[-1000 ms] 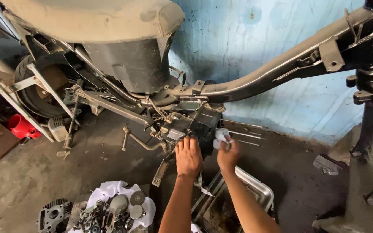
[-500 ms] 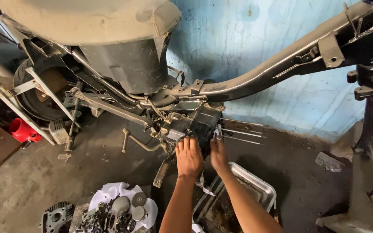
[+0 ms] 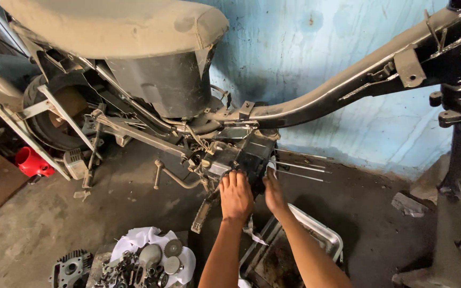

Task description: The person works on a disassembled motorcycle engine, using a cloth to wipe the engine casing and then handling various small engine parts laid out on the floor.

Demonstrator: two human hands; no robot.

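A stripped motorcycle frame (image 3: 316,96) with a dusty seat (image 3: 118,24) stands before a blue wall. Under it hangs the dark engine crankcase (image 3: 241,157), with several long studs (image 3: 300,168) sticking out to the right. My left hand (image 3: 236,194) lies flat against the lower front of the crankcase, fingers spread. My right hand (image 3: 274,193) presses against the crankcase's right side just below the studs, its fingertips hidden behind the case. Whether it holds anything cannot be seen.
A metal tray (image 3: 318,234) lies on the concrete floor under my right forearm. A white cloth (image 3: 150,237) with gears and small engine parts, and a finned cylinder part (image 3: 70,266), lie at the lower left. A red funnel (image 3: 30,162) sits at left. The rear wheel (image 3: 54,114) is behind.
My right hand has gone from holding a pale rag near the studs to pressing low against the crankcase side. My left hand stays on the case. The view has shifted slightly.
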